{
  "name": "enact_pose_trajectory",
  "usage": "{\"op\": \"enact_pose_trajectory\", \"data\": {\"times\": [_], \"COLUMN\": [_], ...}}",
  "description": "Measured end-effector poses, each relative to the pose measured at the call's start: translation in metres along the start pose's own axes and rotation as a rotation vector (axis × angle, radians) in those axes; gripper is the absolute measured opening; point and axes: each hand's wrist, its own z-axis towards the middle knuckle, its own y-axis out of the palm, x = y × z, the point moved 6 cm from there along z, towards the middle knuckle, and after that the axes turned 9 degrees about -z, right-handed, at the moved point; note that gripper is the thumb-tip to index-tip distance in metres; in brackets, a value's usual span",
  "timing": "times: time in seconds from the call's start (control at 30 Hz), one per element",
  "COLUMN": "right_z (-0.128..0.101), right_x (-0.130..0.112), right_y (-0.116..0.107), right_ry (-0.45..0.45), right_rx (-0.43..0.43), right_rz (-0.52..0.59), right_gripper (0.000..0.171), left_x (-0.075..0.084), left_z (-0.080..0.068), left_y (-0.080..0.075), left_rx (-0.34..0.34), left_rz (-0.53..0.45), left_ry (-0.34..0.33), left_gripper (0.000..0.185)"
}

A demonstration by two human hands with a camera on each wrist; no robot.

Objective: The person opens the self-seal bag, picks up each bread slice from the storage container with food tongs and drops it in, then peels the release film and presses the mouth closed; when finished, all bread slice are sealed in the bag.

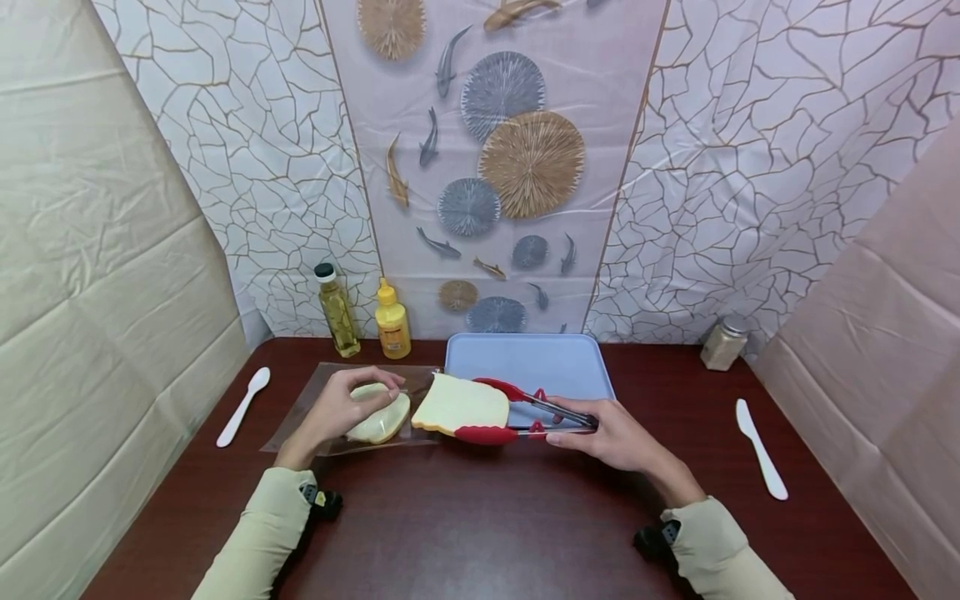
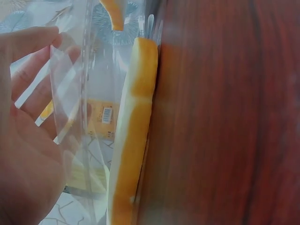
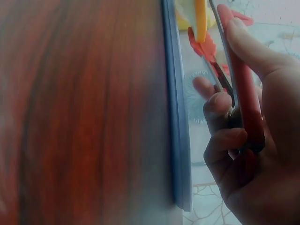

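My right hand (image 1: 622, 437) grips a pair of red-tipped tongs (image 1: 487, 434) by the handle end. Between the tong heads is a slice of bread (image 1: 461, 404), pale with a yellow-orange crust, held over the near left corner of the blue tray. My left hand (image 1: 333, 410) pinches the edge of a clear plastic bag (image 2: 65, 75) between thumb and fingertips, lifting its upper layer. Inside the bag lies another bread slice (image 2: 133, 126), flat near the table and partly hidden by the left hand in the head view. The held slice is just right of the bag's mouth.
A light blue tray (image 1: 525, 357) rests at the back centre. Behind the bag stand an oil bottle (image 1: 339, 315) and a yellow squeeze bottle (image 1: 392, 323). A white spoon (image 1: 243, 407) lies left; a white knife (image 1: 762, 450) and a shaker jar (image 1: 724, 343) are right.
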Motion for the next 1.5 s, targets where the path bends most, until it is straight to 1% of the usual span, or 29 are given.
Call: {"op": "enact_pose_trajectory", "data": {"times": [0.17, 0.33, 0.47, 0.73, 0.8, 0.97, 1.1, 1.3, 1.5], "right_z": [0.002, 0.003, 0.007, 0.028, 0.033, 0.047, 0.056, 0.068, 0.077], "right_x": [-0.002, -0.006, -0.014, -0.033, -0.037, -0.043, -0.052, -0.068, -0.082], "right_y": [0.001, 0.002, 0.007, 0.018, 0.022, 0.035, 0.045, 0.061, 0.074], "right_ry": [0.005, -0.002, -0.016, -0.032, -0.031, -0.038, -0.049, -0.092, -0.092], "right_rx": [0.007, 0.024, 0.014, 0.030, 0.029, 0.033, 0.032, 0.043, 0.043], "right_rz": [-0.023, -0.046, -0.042, -0.142, -0.139, -0.095, -0.081, -0.096, -0.086], "right_gripper": [0.072, 0.071, 0.071, 0.074, 0.074, 0.072, 0.071, 0.071, 0.071], "left_x": [0.000, 0.003, 0.005, 0.006, 0.006, 0.007, 0.007, 0.008, 0.009], "left_z": [0.001, 0.002, 0.002, 0.001, 0.001, 0.002, 0.003, 0.002, 0.001], "left_y": [0.001, -0.001, -0.003, -0.005, -0.005, -0.006, -0.007, -0.008, -0.009], "left_rx": [-0.017, 0.002, 0.018, 0.024, 0.026, 0.050, 0.063, 0.064, 0.067], "left_rz": [0.015, 0.018, 0.028, -0.002, 0.001, 0.002, -0.006, 0.011, 0.015], "left_ry": [0.007, 0.033, 0.042, 0.012, 0.005, -0.002, -0.005, -0.002, -0.017], "left_gripper": [0.019, 0.016, 0.012, 0.018, 0.018, 0.009, 0.005, 0.006, 0.008]}}
